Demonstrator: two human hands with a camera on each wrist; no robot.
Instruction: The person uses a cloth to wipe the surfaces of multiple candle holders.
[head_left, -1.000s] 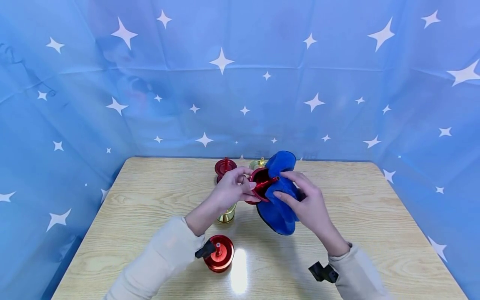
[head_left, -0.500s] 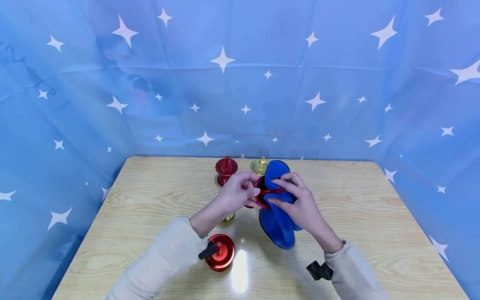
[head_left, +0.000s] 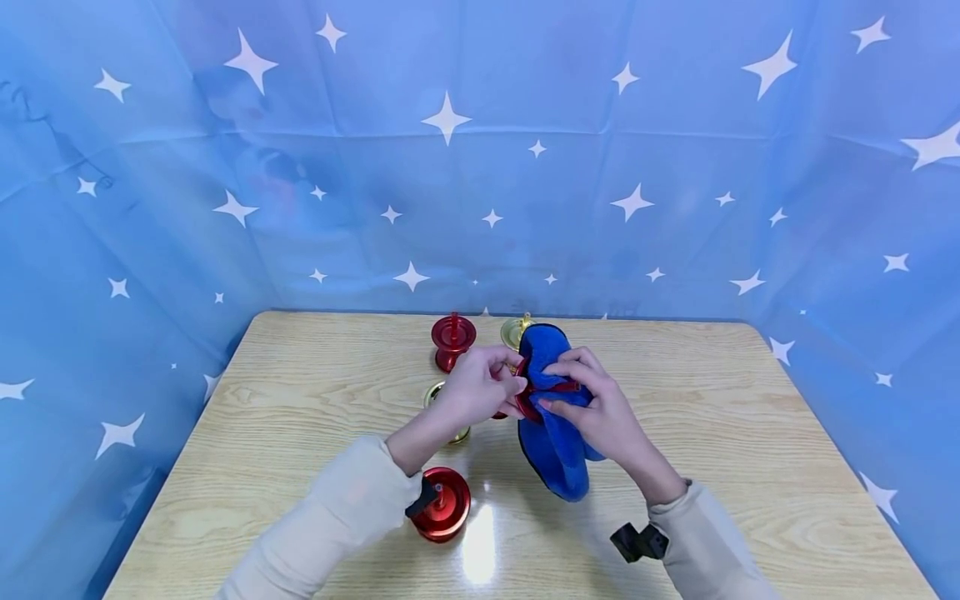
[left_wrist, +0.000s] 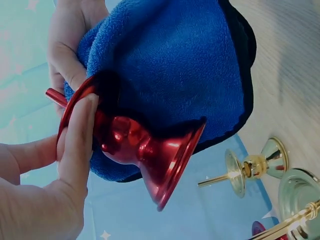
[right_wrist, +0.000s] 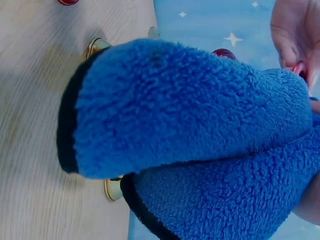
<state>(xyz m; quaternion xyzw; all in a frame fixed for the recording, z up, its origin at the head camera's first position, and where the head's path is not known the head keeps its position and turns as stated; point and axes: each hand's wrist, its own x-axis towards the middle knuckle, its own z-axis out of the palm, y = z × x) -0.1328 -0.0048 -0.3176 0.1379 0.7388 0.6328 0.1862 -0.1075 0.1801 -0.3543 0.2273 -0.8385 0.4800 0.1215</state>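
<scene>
My left hand (head_left: 483,387) pinches the dish rim of a shiny red metal candle holder (left_wrist: 165,155), which is held tilted above the table. Its thin spike (left_wrist: 56,97) points toward the right hand, and its flared foot faces away. A blue plush cloth (head_left: 555,454) with black edging covers part of the dish. My right hand (head_left: 592,404) grips this cloth between thumb and fingers, close to the spike. In the right wrist view, the cloth (right_wrist: 190,105) hides most of the candle holder and the right fingers.
On the wooden table (head_left: 712,433) stand other candle holders: a red one (head_left: 452,335) and a gold one (head_left: 515,332) at the back, a gold one (head_left: 459,436) partly behind the left hand, and a red one (head_left: 444,517) in front. A starry blue curtain (head_left: 570,233) surrounds the table.
Both hands have come closer together: the left has shifted slightly right, the right leftward. The cloth has moved left and lower, covering more of the dish, and the spike has swung to point more level.
</scene>
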